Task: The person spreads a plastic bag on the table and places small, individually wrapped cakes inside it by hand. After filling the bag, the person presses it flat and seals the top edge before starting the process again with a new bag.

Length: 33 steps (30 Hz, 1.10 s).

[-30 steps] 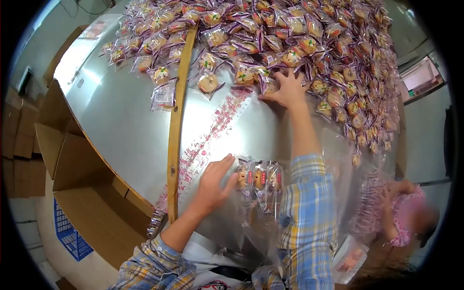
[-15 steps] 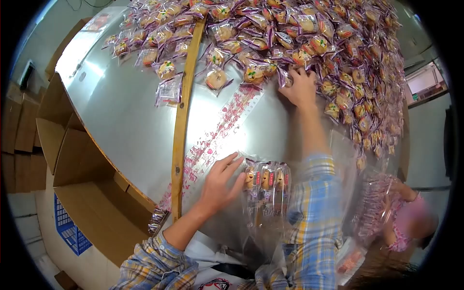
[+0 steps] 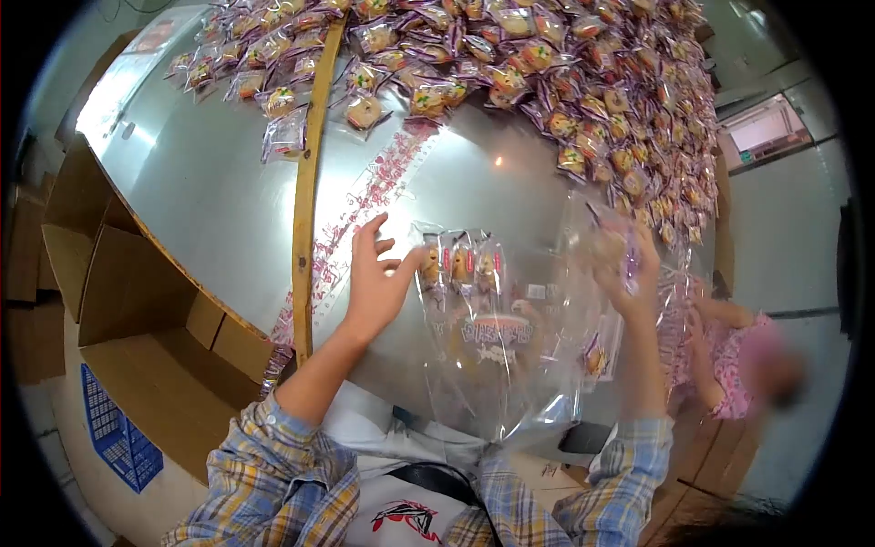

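A large clear plastic bag (image 3: 497,374) with printing lies in front of me at the near part of the metal table. Several wrapped cookies (image 3: 461,263) stand in a row at the bag's far left. Fingers apart, my left hand (image 3: 375,287) is at the bag's left edge, its thumb against or close to the first cookie packet. My right hand (image 3: 632,273), somewhat blurred, is to the right of the bag, closed on a purple-edged wrapped cookie (image 3: 620,244). Another wrapped cookie (image 3: 596,357) shows below it, near the right forearm.
A large pile of wrapped cookies (image 3: 629,118) covers the table's far and right side. A wooden strip (image 3: 314,164) crosses the metal table (image 3: 219,191) beside pink-red printed marks. Cardboard boxes (image 3: 146,365) and a blue crate (image 3: 118,433) are at left. Another person's arm (image 3: 720,314) is at right.
My right hand has come back from the pile toward me with a wrapped cookie. The left hand stays beside the row of packets. The view has shifted, and the bag is now more visible.
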Each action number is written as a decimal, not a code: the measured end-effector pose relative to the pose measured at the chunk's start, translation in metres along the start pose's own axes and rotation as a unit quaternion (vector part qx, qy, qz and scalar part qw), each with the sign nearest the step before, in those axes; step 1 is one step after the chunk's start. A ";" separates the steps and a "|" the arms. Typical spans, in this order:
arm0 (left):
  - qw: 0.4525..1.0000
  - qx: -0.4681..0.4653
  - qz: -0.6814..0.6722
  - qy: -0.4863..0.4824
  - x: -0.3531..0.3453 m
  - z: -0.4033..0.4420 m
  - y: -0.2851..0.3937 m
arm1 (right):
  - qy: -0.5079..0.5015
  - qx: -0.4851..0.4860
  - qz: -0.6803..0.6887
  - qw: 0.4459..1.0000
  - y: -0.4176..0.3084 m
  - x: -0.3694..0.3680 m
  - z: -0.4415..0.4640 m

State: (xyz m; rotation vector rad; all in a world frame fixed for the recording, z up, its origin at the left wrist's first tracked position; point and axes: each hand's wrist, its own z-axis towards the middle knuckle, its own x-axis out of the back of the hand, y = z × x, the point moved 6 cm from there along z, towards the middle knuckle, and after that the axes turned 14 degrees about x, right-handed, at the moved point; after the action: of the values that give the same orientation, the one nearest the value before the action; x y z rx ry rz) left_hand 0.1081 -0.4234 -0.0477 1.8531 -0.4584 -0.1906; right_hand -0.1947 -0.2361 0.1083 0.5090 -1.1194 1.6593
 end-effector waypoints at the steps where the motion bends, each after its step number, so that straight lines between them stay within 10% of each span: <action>1: 1.000 0.001 0.021 -0.014 0.006 -0.023 0.001 | 0.028 -0.090 0.032 0.995 0.000 0.015 -0.031; 5: 0.965 -0.213 0.123 -0.087 0.022 -0.157 -0.001 | 0.054 -0.203 -0.008 0.978 -0.008 0.087 -0.187; 10: 0.884 -0.384 0.238 -0.121 -0.013 -0.284 -0.013 | 0.326 -0.198 0.488 0.785 -0.115 0.099 -0.286; 16: 0.867 -0.382 0.302 -0.109 -0.030 -0.285 -0.045 | 0.341 -0.439 0.546 0.627 -0.180 -0.007 -0.408; 22: 0.841 -0.384 0.364 -0.113 -0.035 -0.297 -0.050 | 0.344 -0.448 0.677 0.472 -0.206 -0.068 -0.416; 33: 0.910 -0.340 0.230 -0.062 0.023 -0.276 -0.006 | 0.267 -0.442 0.680 0.520 -0.204 -0.098 -0.316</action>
State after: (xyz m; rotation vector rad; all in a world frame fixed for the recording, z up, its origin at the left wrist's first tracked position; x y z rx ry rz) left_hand 0.2283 -0.1895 0.0397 1.0188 -0.7893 -0.1228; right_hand 0.0860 -0.0066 -0.0313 -1.9208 -1.7243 1.7369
